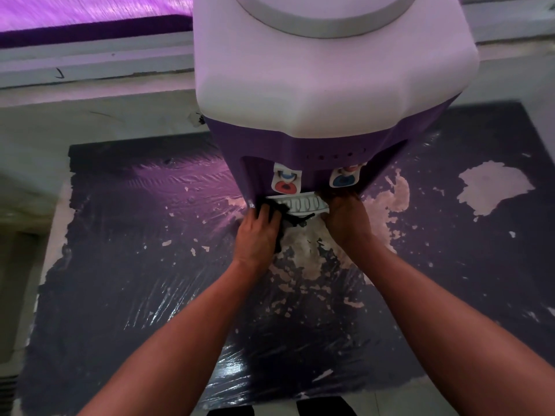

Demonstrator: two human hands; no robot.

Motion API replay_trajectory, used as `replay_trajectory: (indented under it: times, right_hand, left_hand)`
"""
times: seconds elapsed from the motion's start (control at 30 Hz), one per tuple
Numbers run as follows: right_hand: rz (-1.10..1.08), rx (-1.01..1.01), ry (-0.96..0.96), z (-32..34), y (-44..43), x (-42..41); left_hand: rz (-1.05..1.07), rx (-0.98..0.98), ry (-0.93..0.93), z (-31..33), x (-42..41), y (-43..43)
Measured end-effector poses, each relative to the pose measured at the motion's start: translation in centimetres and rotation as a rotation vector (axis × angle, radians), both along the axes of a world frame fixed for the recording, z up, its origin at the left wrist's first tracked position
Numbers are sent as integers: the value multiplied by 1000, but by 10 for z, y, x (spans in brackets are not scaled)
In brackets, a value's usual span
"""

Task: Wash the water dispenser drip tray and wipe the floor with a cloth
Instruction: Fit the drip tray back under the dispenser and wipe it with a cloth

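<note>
A purple and white water dispenser [327, 85] stands before me, seen from above. Its white slotted drip tray [301, 203] sits at the front under the two taps. My left hand [258, 232] is at the tray's left end, closed on a dark cloth [289, 220] that trails down toward the floor. My right hand [348, 217] grips the tray's right end, fingers tucked under the dispenser's front. Both forearms reach in from the bottom of the view.
The floor [135, 265] is a dark, wet-looking coating with pale worn patches [492, 187] in front of and right of the dispenser. A pale wall ledge [96, 64] runs behind it. My feet [282, 411] show at the bottom edge.
</note>
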State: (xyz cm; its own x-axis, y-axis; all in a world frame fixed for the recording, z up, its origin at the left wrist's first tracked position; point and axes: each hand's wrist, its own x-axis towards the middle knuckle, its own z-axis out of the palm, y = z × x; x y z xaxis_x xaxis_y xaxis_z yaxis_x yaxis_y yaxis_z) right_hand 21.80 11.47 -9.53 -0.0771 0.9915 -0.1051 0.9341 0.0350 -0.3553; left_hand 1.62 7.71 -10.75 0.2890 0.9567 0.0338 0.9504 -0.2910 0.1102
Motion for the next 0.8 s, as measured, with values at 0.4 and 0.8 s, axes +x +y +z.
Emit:
replay_trajectory:
  times: [0.4,0.8]
  right_hand:
    - [16,26,-18,-9,0,1]
    - [-40,-12,110,-8,1,2]
  left_hand:
    - [175,-34,-191,-16,24,-31]
    - [-206,-205,-293,-24,91,-32]
